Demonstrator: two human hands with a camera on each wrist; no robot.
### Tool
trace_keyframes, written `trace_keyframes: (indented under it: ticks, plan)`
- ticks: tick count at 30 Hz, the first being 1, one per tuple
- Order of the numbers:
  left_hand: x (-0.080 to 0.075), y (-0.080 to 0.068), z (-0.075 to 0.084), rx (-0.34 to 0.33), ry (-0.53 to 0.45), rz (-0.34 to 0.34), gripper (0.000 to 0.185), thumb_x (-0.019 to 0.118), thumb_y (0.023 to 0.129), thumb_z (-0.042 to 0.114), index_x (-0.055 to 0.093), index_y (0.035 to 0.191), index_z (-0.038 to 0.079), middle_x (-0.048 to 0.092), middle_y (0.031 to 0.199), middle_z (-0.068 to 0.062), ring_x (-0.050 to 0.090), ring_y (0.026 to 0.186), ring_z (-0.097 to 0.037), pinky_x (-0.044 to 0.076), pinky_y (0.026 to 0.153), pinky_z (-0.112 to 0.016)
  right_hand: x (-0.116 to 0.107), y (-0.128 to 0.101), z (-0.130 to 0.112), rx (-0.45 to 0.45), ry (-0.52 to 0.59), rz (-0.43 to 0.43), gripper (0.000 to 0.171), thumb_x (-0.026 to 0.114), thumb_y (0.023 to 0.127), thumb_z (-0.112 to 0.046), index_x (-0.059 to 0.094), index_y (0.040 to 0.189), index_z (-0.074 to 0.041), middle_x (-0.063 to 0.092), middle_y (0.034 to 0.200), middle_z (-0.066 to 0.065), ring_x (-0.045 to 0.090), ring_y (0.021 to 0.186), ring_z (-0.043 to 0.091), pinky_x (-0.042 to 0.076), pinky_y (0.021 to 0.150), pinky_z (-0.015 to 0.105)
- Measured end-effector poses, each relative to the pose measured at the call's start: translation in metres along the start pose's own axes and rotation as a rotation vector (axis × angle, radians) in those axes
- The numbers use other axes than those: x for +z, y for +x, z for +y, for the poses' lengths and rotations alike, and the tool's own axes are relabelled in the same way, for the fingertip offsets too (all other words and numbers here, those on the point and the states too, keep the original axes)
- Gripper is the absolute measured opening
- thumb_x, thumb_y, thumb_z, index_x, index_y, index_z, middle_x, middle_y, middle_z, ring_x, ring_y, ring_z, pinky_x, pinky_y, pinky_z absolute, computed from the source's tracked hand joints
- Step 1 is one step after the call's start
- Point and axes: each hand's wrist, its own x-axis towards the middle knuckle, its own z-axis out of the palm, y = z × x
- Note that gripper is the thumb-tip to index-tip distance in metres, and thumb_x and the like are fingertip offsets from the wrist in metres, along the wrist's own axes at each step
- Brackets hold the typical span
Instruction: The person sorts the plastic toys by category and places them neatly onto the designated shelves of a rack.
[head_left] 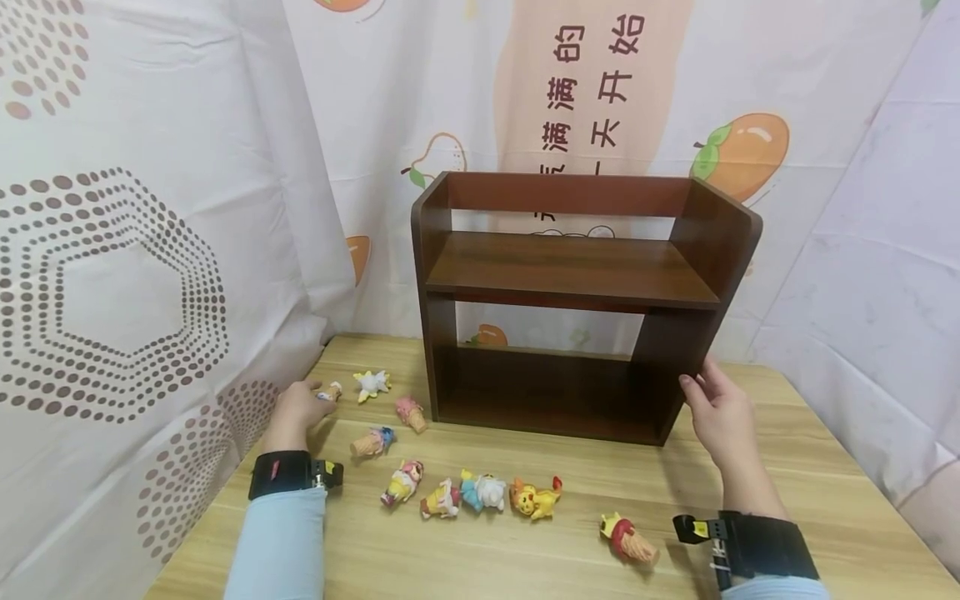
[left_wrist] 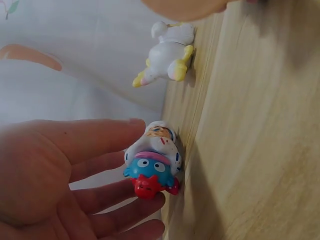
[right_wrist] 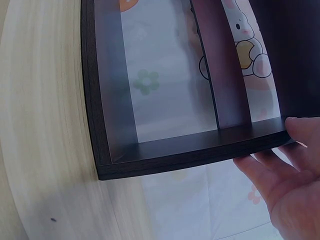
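My left hand (head_left: 297, 410) is at the table's far left, around a small figurine (left_wrist: 152, 165) with a blue face, white body and red piece. Its thumb and fairly straight fingers (left_wrist: 112, 200) lie on either side of the figurine, touching or very close; a firm hold does not show. A dark brown two-tier wooden shelf (head_left: 570, 267) stands upright at the back. My right hand (right_wrist: 295, 175) grips the edge of its right side panel, thumb on one face and fingers on the other. Beyond the left hand lies a white figurine with yellow tips (head_left: 372, 385).
Several figurines lie in front of the shelf, among them a pink cone (head_left: 410, 413), a blue-topped cone (head_left: 372, 442), an orange-yellow animal (head_left: 536, 498) and a red-and-yellow cone (head_left: 628, 540). Printed cloth (head_left: 360, 125) hangs behind the wooden table (head_left: 480, 567).
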Motion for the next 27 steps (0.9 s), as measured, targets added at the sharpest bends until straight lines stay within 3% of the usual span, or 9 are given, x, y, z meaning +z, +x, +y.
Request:
trace_keyframes:
  ticks: [6, 14, 22, 27]
  plan:
    - [0.0008, 0.0008, 0.0012, -0.03, -0.017, -0.002, 0.063, 0.066, 0.093, 0.012, 0.043, 0.148, -0.008, 0.039, 0.147, -0.038, 0.039, 0.133, -0.055, 0.03, 0.111, -0.064, 0.0009, 0.0007, -0.0001, 0.0, 0.004, -0.005, 0.051, 0.057, 0.105, -0.018, 0.045, 0.155, -0.02, 0.055, 0.144, 0.019, 0.055, 0.124, 0.044, 0.046, 0.078, 0.007]
    - [0.0043, 0.0031, -0.0022, -0.011, 0.011, 0.021, 0.054, 0.067, 0.095, 0.01, 0.049, 0.142, -0.01, 0.049, 0.137, -0.037, 0.05, 0.121, -0.05, 0.039, 0.103, -0.062, 0.0011, 0.0015, 0.0033, -0.009, 0.004, 0.004, 0.05, 0.057, 0.105, -0.016, 0.047, 0.154, -0.019, 0.056, 0.143, 0.019, 0.055, 0.124, 0.044, 0.046, 0.078, 0.007]
    - [0.0052, 0.004, -0.0056, -0.012, 0.029, 0.046, 0.038, 0.069, 0.094, 0.01, 0.059, 0.125, -0.009, 0.058, 0.119, -0.033, 0.054, 0.102, -0.043, 0.046, 0.086, -0.055, 0.0009, 0.001, 0.0029, 0.0, 0.018, -0.004, 0.051, 0.056, 0.105, -0.016, 0.045, 0.155, -0.019, 0.054, 0.145, 0.019, 0.054, 0.125, 0.043, 0.046, 0.079, 0.007]
    - [0.0065, 0.0051, -0.0082, -0.002, 0.031, 0.047, 0.033, 0.07, 0.093, 0.01, 0.061, 0.12, -0.007, 0.059, 0.116, -0.032, 0.054, 0.101, -0.042, 0.045, 0.087, -0.056, 0.0007, 0.0006, 0.0018, 0.006, 0.036, -0.005, 0.051, 0.056, 0.106, -0.017, 0.045, 0.155, -0.019, 0.053, 0.146, 0.018, 0.053, 0.126, 0.043, 0.046, 0.08, 0.008]
